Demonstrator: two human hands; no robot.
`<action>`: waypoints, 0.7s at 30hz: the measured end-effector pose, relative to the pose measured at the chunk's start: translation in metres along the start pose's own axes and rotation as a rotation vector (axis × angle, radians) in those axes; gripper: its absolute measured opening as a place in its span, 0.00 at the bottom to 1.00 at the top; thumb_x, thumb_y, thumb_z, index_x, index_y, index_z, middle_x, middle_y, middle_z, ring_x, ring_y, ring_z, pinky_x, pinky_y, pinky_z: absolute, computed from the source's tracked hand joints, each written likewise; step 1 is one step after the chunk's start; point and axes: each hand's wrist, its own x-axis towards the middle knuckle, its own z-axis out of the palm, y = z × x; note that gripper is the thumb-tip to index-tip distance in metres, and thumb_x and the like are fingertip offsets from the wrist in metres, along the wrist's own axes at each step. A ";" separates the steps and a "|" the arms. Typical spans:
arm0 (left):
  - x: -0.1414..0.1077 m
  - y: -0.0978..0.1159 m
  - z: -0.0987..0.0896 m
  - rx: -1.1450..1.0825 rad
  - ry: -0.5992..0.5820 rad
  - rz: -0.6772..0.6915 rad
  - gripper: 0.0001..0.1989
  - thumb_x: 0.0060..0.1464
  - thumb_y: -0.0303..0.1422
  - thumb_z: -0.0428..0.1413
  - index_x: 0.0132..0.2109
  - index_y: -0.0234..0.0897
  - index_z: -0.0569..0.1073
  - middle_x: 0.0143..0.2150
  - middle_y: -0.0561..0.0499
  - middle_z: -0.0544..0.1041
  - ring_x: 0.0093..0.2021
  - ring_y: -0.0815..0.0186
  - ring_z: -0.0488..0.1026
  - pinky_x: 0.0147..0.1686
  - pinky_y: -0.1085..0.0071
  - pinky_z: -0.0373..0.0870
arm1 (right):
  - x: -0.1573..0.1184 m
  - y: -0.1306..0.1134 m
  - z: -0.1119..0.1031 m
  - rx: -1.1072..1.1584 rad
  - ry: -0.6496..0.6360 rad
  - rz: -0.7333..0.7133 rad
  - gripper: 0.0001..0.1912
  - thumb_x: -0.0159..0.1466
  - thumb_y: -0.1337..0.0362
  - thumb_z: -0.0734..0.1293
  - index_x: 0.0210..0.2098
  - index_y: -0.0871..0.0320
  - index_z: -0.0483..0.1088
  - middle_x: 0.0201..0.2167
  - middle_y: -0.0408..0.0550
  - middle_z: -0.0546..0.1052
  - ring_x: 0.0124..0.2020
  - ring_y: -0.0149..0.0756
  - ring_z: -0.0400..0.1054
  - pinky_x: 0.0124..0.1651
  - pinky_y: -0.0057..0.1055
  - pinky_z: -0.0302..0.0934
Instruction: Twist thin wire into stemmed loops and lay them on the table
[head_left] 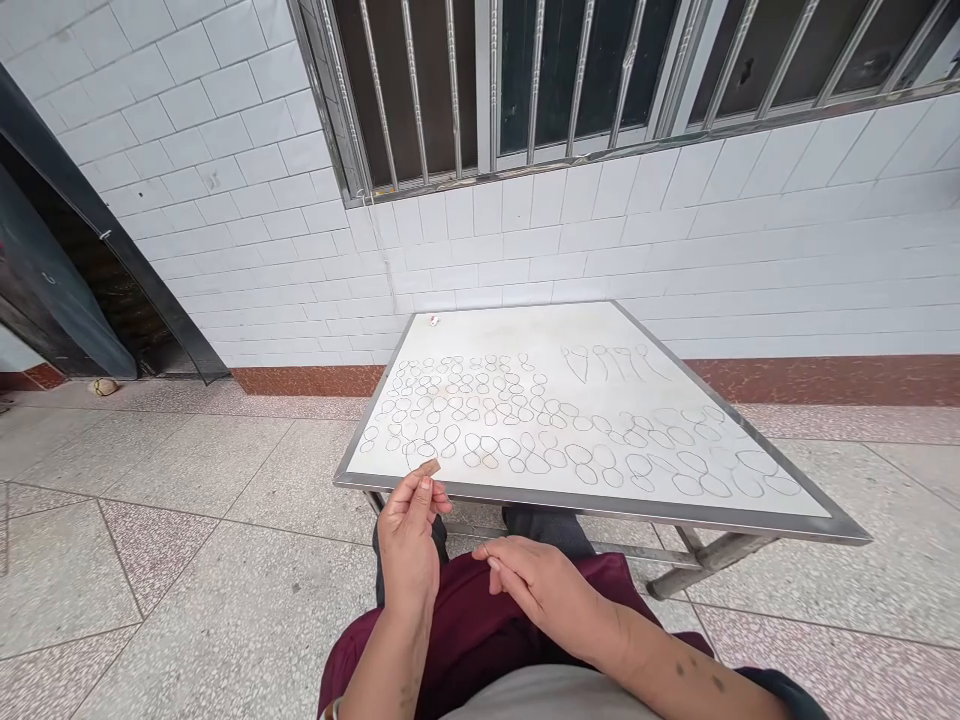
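Between the thumb and index finger of my left hand (411,530) is a small tan piece (430,467), just over the near edge of the white table (517,330). My right hand (536,585) hovers over my lap to the right, its fingers pressed together and pointing left; what it pinches, if anything, is too small to name. The two hands are apart. Many thin dark wire-like loops (581,455) lie in rows across the tabletop, and several longer looped shapes (615,362) are at its back right.
A small white and red object (434,321) is at the table's back left corner. Behind stands a white tiled wall (465,240) with a barred window (555,80). A dark curtain (67,260) hangs at the left, near a round object (103,386) on the floor.
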 end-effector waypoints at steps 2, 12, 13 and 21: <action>0.002 0.003 -0.003 -0.010 0.020 0.011 0.11 0.50 0.35 0.64 0.40 0.35 0.79 0.30 0.53 0.74 0.30 0.73 0.69 0.33 0.76 0.68 | -0.008 0.005 -0.001 -0.001 -0.059 0.007 0.15 0.70 0.67 0.53 0.43 0.55 0.70 0.27 0.45 0.76 0.32 0.36 0.70 0.39 0.33 0.66; -0.001 -0.003 0.006 0.046 -0.131 -0.068 0.12 0.53 0.36 0.61 0.43 0.36 0.79 0.30 0.53 0.73 0.31 0.72 0.68 0.33 0.75 0.66 | 0.030 -0.005 -0.026 0.261 0.232 0.256 0.07 0.65 0.60 0.64 0.39 0.53 0.73 0.33 0.44 0.79 0.34 0.35 0.74 0.39 0.30 0.67; -0.001 -0.005 0.007 0.041 -0.150 -0.083 0.12 0.53 0.36 0.61 0.44 0.37 0.79 0.30 0.53 0.73 0.31 0.72 0.68 0.33 0.75 0.66 | 0.036 -0.007 -0.025 0.274 0.232 0.243 0.06 0.64 0.61 0.64 0.37 0.53 0.73 0.33 0.43 0.80 0.34 0.35 0.74 0.39 0.30 0.67; 0.005 -0.014 0.004 0.064 -0.152 -0.104 0.12 0.54 0.36 0.61 0.45 0.38 0.79 0.33 0.52 0.75 0.33 0.71 0.70 0.36 0.74 0.67 | 0.048 0.001 -0.012 0.296 0.225 0.273 0.06 0.63 0.65 0.64 0.35 0.54 0.73 0.30 0.41 0.78 0.30 0.31 0.72 0.34 0.27 0.64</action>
